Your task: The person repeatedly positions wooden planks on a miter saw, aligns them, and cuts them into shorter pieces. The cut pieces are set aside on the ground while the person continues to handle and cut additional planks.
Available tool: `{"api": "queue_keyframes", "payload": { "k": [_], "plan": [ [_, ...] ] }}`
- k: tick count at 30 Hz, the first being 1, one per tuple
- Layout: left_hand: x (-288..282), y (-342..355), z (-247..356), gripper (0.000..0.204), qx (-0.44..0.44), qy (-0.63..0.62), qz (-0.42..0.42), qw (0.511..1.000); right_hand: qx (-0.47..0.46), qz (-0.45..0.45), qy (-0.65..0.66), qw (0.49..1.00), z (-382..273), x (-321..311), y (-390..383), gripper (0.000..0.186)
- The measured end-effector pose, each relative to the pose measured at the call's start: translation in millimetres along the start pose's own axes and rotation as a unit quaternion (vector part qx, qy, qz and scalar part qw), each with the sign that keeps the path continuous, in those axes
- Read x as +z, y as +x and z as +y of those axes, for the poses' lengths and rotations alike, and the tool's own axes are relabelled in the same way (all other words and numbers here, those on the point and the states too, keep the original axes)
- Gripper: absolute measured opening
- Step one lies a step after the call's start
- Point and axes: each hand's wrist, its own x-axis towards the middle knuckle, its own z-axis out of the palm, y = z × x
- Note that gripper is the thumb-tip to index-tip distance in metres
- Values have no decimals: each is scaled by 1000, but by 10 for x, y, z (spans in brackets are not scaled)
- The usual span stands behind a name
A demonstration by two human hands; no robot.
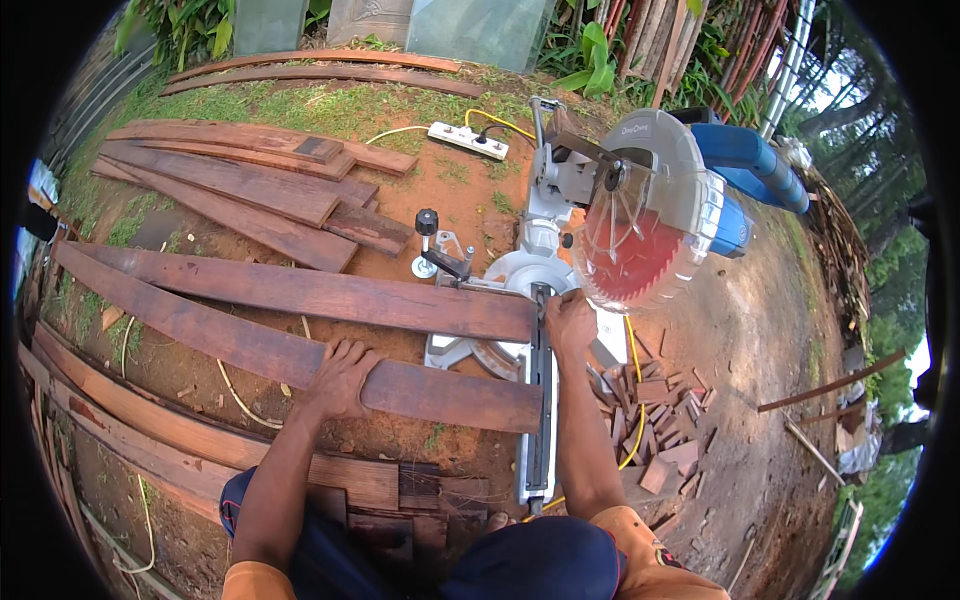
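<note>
My left hand (343,380) lies over the nearer wooden plank (440,393), its fingers across the top face and the thumb by the near edge. This long dark board reaches from the far left to the rail of the mitre saw (538,440). Behind it a second plank (400,303) rests on the saw's base, its right end at the blade slot. My right hand (570,322) is closed beside that end, below the raised saw head; whatever its fingers hold is hidden. The toothed red blade (630,255) sits behind a clear guard, just above and right of this hand.
Stacked planks (230,180) lie at the back left, more boards (150,420) at the near left. A clamp (428,240) with a black knob stands on the base. Right of the saw is a heap of offcuts (655,420). A white power strip (467,140) and yellow cord (638,400) lie on the ground.
</note>
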Motion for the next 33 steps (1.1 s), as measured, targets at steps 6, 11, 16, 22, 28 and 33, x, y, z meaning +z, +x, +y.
{"api": "queue_keyframes", "payload": {
  "k": [6, 11, 16, 22, 28, 33],
  "plan": [
    [62, 7, -28, 111, 10, -3, -15, 1000, 10, -40, -121, 992, 340, -961, -205, 21],
    [45, -36, -15, 121, -18, -12, -33, 999, -307, -278, 11, 910, 47, -1205, -968, 93],
    [67, -224, -165, 118, -316, -51, 258, 912, -417, -342, -135, 831, -189, -970, -1357, 119],
    [-50, -788, -977, 101, -597, -404, 579, 380, -408, -397, -66, 819, -72, -1174, -1461, 114],
    [-124, -1329, -1169, 72, -383, -668, 610, 188, -376, -363, -42, 851, 274, -1956, -1768, 104],
    [-333, -1140, -410, 63, -326, -741, 538, 234, -396, -262, -89, 876, 663, -2561, -1411, 102]
  ]
}}
